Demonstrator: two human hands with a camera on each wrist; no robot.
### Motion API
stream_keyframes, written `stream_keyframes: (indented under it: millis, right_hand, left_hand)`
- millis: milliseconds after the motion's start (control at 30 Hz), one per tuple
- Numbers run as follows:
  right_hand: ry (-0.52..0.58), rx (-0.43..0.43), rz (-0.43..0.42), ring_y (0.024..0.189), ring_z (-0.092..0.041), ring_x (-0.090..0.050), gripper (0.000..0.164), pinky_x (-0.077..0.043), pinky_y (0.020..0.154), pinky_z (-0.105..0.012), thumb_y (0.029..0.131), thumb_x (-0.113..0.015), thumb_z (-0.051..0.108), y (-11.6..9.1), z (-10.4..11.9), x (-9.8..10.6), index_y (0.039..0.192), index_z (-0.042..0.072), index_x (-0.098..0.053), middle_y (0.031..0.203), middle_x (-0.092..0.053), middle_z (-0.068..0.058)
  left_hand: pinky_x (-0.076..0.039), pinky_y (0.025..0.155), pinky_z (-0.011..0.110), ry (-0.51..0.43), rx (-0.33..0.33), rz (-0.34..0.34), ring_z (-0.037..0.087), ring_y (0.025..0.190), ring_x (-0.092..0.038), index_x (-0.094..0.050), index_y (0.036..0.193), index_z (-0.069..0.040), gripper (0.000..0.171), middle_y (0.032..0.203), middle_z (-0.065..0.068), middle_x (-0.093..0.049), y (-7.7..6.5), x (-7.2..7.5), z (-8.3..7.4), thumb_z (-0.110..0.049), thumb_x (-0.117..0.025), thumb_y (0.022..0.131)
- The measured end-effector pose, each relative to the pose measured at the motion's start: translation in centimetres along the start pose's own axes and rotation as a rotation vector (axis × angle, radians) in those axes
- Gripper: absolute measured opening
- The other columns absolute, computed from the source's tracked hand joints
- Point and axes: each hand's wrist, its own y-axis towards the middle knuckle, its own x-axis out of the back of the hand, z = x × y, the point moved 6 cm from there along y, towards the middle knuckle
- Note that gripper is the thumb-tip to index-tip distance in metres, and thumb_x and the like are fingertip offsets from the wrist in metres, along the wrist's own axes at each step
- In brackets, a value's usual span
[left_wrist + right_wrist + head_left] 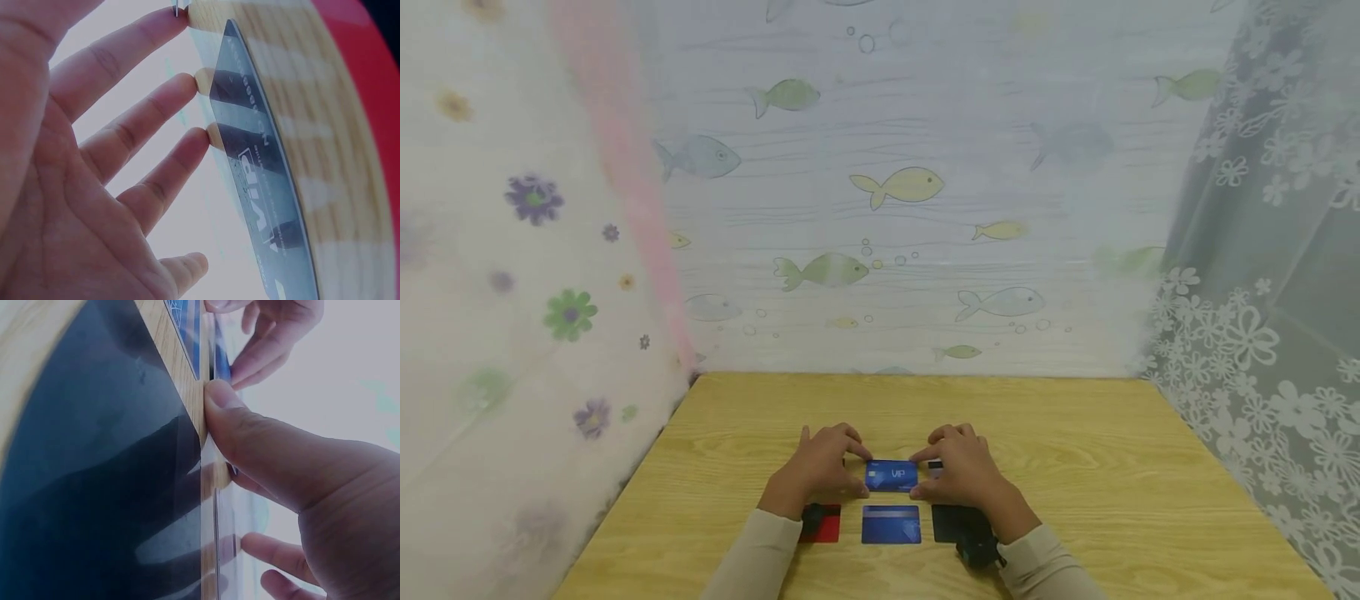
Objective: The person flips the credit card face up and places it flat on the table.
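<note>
Between my two hands a blue VIP card [891, 475] lies face up on the wooden table. My left hand [827, 467] has its index fingertip at the card's upper left corner and its thumb at the lower left one. On the other side my right hand [962, 471] grips the right corners the same way. Under the left palm lies a dark card [250, 162] with VIP lettering, its remaining fingertips touching the wood beyond it. The right hand partly hides a card with a black stripe [935, 464].
A nearer row holds a red card [830, 525], a blue card with a grey stripe [891, 527] and a black card [951, 523]. Black wrist cameras [977, 550] overhang the outer two. Patterned curtains [895, 183] enclose the table at the back and sides.
</note>
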Motion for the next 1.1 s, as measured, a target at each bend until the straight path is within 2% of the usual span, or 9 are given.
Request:
stream_keyframes:
  millis: [333,467,600,767,867,1100]
  right_hand:
    - [-0.001,0.0,0.029,0.126,-0.041,-0.047,0.049,-0.04,0.092,-0.064,0.077,-0.084,0.062,0.1,0.0,0.1,0.12,0.04,-0.077,0.136,-0.059,-0.007]
    - [0.0,0.001,0.025,0.125,-0.039,-0.047,0.052,-0.041,0.092,-0.063,0.077,-0.084,0.064,0.0,-0.2,0.4,0.122,0.038,-0.077,0.136,-0.059,-0.007]
    - [-0.024,-0.003,-0.008,0.125,-0.039,-0.049,0.054,-0.042,0.093,-0.064,0.077,-0.083,0.063,-0.2,-0.8,1.1,0.124,0.036,-0.077,0.137,-0.059,-0.007]
    - [-0.065,-0.004,-0.037,0.124,-0.039,-0.052,0.052,-0.044,0.094,-0.066,0.08,-0.082,0.062,-0.5,-1.5,2.3,0.124,0.035,-0.076,0.137,-0.06,-0.007]
    - [-0.066,-0.013,-0.036,0.123,-0.039,-0.053,0.054,-0.044,0.095,-0.067,0.079,-0.082,0.063,-0.8,-2.0,2.8,0.125,0.034,-0.076,0.137,-0.06,-0.006]
    - [-0.055,-0.039,-0.047,0.122,-0.038,-0.056,0.057,-0.046,0.093,-0.068,0.078,-0.084,0.061,-1.7,-3.9,3.6,0.125,0.031,-0.076,0.136,-0.061,-0.008]
  left_hand:
    - [-0.003,0.113,0.084,-0.029,-0.012,0.019,0.033,0.133,-0.055,-0.08,0.113,-0.032,0.048,0.132,-0.002,-0.063,0.0,-0.1,0.5,-0.048,-0.095,0.07]
    - [-0.006,0.114,0.082,-0.049,-0.026,0.044,0.035,0.135,-0.053,-0.077,0.122,-0.029,0.057,0.135,0.001,-0.063,0.3,-0.3,0.6,-0.046,-0.094,0.071]
    - [-0.014,0.116,0.078,-0.067,-0.051,0.049,0.036,0.136,-0.052,-0.072,0.131,-0.025,0.064,0.137,0.003,-0.063,0.7,-0.3,0.4,-0.044,-0.093,0.074]
    - [-0.029,0.113,0.072,-0.026,-0.106,0.005,0.034,0.13,-0.057,-0.073,0.129,-0.021,0.059,0.133,0.004,-0.066,1.5,0.1,-1.3,-0.043,-0.091,0.077]
    - [-0.034,0.112,0.069,-0.001,-0.123,-0.011,0.033,0.128,-0.059,-0.074,0.127,-0.02,0.056,0.132,0.004,-0.067,2.0,0.0,-2.8,-0.043,-0.09,0.079]
    - [-0.044,0.11,0.057,0.087,-0.161,-0.041,0.026,0.123,-0.063,-0.076,0.123,-0.024,0.052,0.128,-0.001,-0.07,3.3,-1.1,-5.4,-0.049,-0.088,0.08]
